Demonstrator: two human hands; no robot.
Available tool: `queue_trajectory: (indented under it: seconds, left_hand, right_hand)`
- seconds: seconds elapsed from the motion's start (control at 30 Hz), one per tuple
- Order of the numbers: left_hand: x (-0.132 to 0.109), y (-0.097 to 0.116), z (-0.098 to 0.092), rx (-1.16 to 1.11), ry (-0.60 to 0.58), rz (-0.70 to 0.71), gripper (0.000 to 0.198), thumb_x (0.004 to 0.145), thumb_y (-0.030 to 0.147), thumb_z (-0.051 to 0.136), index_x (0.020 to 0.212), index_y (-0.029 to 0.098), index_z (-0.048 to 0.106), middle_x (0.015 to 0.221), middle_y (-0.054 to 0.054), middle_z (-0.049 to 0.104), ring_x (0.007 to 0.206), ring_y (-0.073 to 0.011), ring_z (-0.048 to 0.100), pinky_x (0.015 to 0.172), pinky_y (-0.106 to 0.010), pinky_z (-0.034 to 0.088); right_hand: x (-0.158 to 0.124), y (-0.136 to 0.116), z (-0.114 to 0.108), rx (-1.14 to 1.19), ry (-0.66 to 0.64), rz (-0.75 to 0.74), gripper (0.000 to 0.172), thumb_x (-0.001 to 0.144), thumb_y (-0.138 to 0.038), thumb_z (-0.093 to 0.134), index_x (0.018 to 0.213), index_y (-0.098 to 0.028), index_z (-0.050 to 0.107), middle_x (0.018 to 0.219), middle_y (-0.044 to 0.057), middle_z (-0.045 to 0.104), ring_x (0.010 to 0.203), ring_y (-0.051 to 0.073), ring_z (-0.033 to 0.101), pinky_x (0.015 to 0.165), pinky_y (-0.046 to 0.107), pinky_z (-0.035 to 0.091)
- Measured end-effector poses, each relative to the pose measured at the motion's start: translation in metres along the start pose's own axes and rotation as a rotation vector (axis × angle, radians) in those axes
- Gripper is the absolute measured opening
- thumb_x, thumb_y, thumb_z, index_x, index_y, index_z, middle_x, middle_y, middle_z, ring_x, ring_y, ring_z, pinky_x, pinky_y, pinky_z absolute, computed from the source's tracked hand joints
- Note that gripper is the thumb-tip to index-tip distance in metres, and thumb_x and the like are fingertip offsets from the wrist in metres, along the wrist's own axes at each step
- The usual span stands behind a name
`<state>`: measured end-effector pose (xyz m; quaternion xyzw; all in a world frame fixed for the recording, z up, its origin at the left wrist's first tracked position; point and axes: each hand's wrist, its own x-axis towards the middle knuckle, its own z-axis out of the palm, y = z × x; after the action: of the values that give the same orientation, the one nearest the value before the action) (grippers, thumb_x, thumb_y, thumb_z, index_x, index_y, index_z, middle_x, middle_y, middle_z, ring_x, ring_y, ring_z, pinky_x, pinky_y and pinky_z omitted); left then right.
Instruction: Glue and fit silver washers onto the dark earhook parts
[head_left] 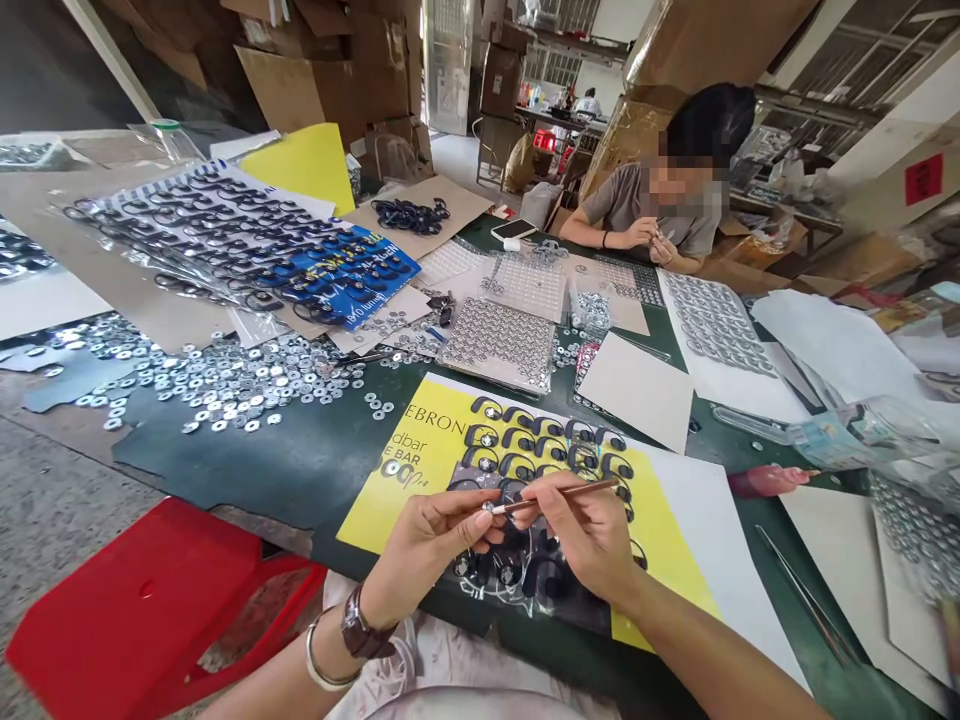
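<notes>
My left hand is closed in a pinch on a small silvery disc-like piece, mostly covered by the fingertips. My right hand grips a thin brown stick, like a fine brush, whose pale tip touches or nearly touches that piece. Both hands are above a yellow printed sheet that carries rows of black hook-shaped pieces, some with silvery round parts. Nearest me, more hooks lie on a dark sheet, partly hidden by my hands.
Loose metal washers are heaped at the left. A tray of round parts stands beyond the yellow sheet. At the right lie tweezers and a pink-red bottle. A red stool stands left. A co-worker sits opposite.
</notes>
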<state>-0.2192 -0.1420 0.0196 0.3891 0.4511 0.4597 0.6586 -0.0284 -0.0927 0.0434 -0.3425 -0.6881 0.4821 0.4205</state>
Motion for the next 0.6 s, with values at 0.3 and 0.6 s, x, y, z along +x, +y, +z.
queue_trajectory:
  seconds: [0.3,0.6]
  left_hand:
    - [-0.011,0.007,-0.033,0.730,0.238,0.345,0.025,0.085,0.036,0.065,0.106,0.025,0.071,0.093,-0.004,0.073,0.077,-0.0167,0.068,0.070,-0.028,0.058]
    - [-0.003,0.017,-0.079,1.386,0.536,0.526,0.052,0.091,0.034,0.054,0.141,0.025,0.041,0.150,-0.012,0.032,0.135,-0.0336,0.035,0.107,-0.052,0.039]
  right_hand:
    - [-0.048,0.014,-0.019,-0.427,0.089,-0.300,0.019,0.090,-0.011,0.049,0.096,-0.020,0.065,0.072,0.003,0.072,0.065,0.017,0.070,0.058,0.027,0.055]
    - [-0.057,0.039,-0.012,-0.532,-0.004,-0.332,0.015,0.088,-0.011,0.055,0.096,-0.020,0.064,0.076,0.003,0.073,0.062,0.015,0.069,0.056,0.025,0.052]
